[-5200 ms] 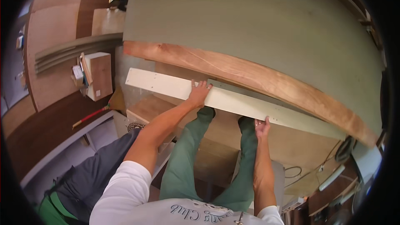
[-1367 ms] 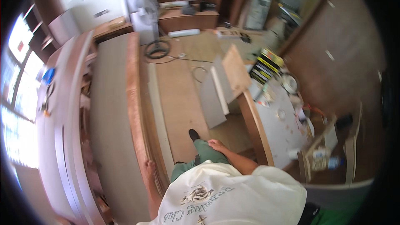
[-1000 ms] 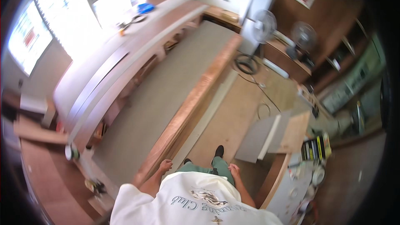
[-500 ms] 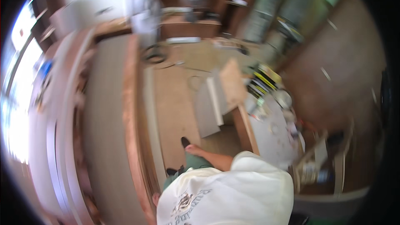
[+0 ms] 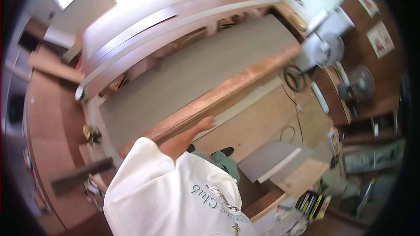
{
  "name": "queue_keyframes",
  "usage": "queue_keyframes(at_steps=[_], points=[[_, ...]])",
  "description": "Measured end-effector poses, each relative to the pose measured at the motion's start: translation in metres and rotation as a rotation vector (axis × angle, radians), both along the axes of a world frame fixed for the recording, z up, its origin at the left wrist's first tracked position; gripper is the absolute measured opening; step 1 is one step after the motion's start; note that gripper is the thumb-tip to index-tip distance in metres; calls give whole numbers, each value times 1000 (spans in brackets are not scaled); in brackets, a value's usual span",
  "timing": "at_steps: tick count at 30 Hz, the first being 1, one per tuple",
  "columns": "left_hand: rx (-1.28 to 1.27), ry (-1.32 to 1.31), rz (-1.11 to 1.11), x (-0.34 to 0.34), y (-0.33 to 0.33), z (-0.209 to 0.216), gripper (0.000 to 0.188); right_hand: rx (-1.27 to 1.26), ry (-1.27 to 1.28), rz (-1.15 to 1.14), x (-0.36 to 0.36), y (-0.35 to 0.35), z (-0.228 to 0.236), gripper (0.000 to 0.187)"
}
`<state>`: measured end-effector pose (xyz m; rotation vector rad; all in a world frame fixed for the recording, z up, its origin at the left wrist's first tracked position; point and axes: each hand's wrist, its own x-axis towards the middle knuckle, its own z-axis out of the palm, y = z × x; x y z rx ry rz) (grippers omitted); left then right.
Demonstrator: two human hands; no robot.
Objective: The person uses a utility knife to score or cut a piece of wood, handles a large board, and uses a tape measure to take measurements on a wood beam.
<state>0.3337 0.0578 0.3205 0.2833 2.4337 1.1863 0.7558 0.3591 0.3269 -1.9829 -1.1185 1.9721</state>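
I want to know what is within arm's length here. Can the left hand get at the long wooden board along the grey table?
Probably yes: the left hand already lies against the wooden board beside the grey table, with nothing between them.

Single head-worn fisheye view looked steeply down over the person's white-shirted shoulder, tilted, onto the long grey-topped wooden workbench (image 5: pixel 197 78).
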Motion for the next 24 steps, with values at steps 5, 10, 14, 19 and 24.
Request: queue_keyframes(at_steps=[5, 10, 14, 19, 24], points=[[570, -122, 224, -15, 100, 134, 42, -42, -8, 438, -47, 54, -8, 23], [299, -64, 90, 47, 59, 88, 43, -116, 67, 827, -136, 75, -20, 29], [-138, -302, 590, 191, -65, 3, 40, -129, 59, 1053, -203, 104, -22, 34], [-221, -263, 1223, 312, -135, 19, 34, -70, -21, 1275, -345, 145, -15, 43], [-95, -347, 1571, 465, -98, 33, 32, 24, -51, 1454, -428, 89, -8, 32]])
